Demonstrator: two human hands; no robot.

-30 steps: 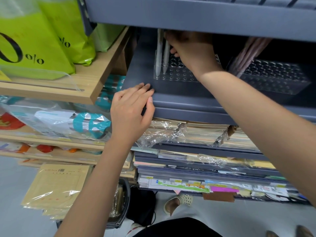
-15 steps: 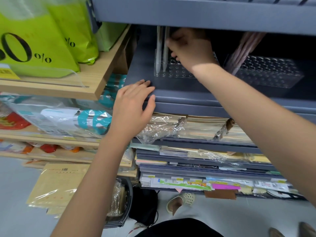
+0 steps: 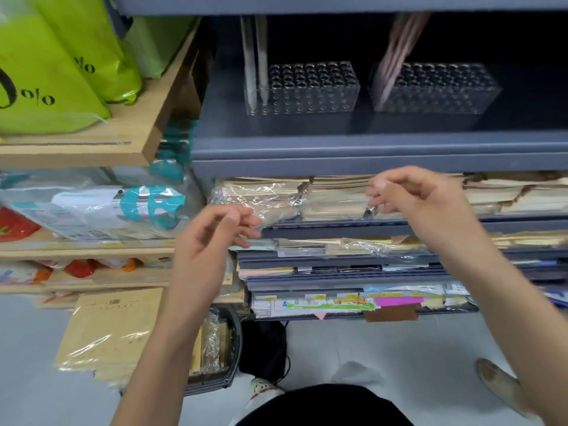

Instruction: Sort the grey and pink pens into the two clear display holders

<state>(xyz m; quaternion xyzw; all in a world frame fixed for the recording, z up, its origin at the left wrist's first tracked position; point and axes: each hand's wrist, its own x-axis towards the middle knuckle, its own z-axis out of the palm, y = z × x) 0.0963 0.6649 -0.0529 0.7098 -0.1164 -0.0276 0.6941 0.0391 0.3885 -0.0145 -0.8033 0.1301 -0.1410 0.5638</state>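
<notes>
Grey pens, two slim pale plastic sticks, stood upright in the leftmost holes of the left clear perforated plastic holder, which sat on the dark grey metal shelf. Its other holes looked empty. Just beside it to the right, a leaning bunch of pink pens occupied the left end of the right clear perforated holder; blur kept me from counting them.

Below the shelf edge, my left hand hung in front of the stacked paper goods, its grip loosely curled and, as far as I could tell, holding nothing. My right hand hovered higher and further right, its grip equally slack and empty.

No loose pen showed anywhere, so I judged the step in hand to be fetching the next one, if any remained. To do it well I would pinch a pen near its middle and check its colour against the rows. I would slip it under the upper shelf at a tilt, then lower it tip-first into the hole next to its fellows, steadying the light holder with the other hand.
</notes>
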